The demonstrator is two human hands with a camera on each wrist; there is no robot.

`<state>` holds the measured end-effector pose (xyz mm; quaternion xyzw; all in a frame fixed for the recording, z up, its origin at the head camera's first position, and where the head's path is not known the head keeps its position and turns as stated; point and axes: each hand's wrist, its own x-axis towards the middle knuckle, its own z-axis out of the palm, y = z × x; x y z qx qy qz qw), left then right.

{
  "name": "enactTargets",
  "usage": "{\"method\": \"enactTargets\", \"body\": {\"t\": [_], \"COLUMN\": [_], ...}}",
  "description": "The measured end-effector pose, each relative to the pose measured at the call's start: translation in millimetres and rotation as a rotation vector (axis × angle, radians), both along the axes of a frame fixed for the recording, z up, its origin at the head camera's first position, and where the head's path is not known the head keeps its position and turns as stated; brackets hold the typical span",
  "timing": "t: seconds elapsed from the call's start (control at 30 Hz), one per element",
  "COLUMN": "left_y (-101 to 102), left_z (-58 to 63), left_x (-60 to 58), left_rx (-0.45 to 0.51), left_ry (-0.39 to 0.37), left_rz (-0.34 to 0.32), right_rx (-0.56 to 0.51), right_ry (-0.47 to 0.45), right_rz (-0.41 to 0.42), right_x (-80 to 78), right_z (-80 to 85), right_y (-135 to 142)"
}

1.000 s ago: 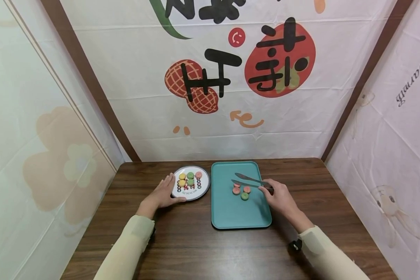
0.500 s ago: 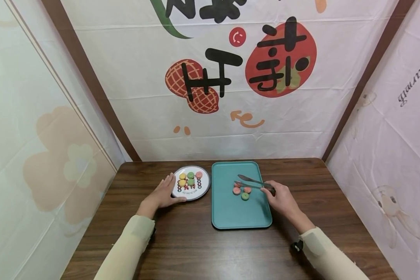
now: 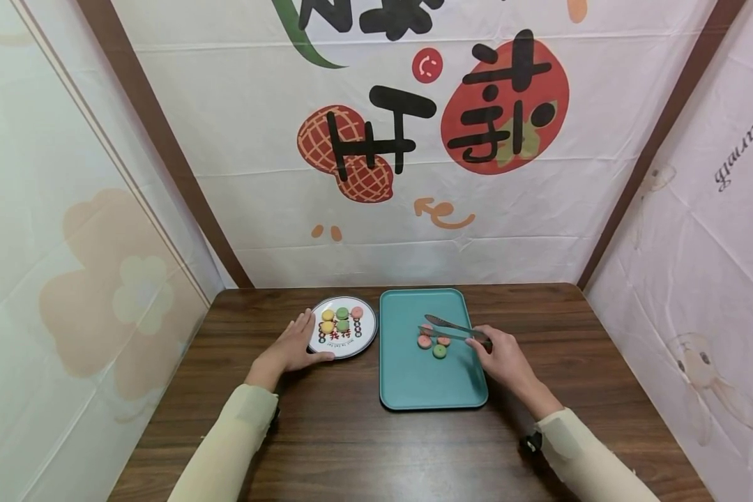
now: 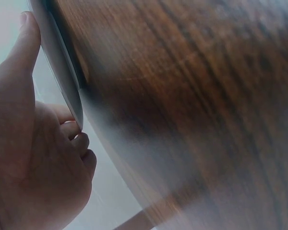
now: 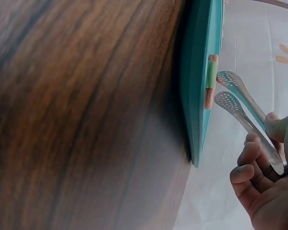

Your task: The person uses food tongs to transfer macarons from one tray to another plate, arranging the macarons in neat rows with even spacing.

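Observation:
My left hand rests against the left and near rim of a white plate, thumb and fingers spread. On the plate lie yellow macarons, green macarons and a pink macaron. My right hand grips metal tongs over a teal tray. Their perforated tips stand apart, as the right wrist view shows. Under the near arm of the tongs are pink macarons, partly hidden, beside a green macaron. Whether the tongs touch any macaron, I cannot tell.
Plate and tray stand side by side, a narrow gap between them, on a dark wooden table. A printed white curtain hangs behind the table's far edge, with more fabric at both sides.
The tongs have shifted slightly right and nearer over the pink macarons, their tips still apart. My left hand and the plate have stayed in place.

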<state>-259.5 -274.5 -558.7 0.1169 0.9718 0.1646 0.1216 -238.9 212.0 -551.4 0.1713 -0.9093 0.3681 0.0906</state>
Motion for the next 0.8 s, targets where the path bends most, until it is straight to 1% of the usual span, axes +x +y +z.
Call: {"method": "enactTargets", "body": {"t": [0.13,0.37,0.53,0.8], "left_y": [-0.7,0.0,-0.2,-0.3], "left_z": [-0.3,0.0,-0.8,-2.0], "left_x": [0.0,1.1,0.8,-0.4], "left_rx": [-0.005,0.003,0.004,-0.002], "left_ry": [-0.005,-0.003,0.007,0.003], "left_rz": [0.001,0.0,0.0,0.008], "right_rx": [0.008,0.01,0.014,0.018], "right_ry": [0.013,-0.008,0.003,0.003], "right_rz": [0.001,-0.001,-0.01,-0.017], "right_x": [-1.5,-1.6,-0.9,-0.2], "right_z": [-2.9,-4.2,-3.9,-7.0], "right_y": [0.4,2.4,4.6,7.0]}}
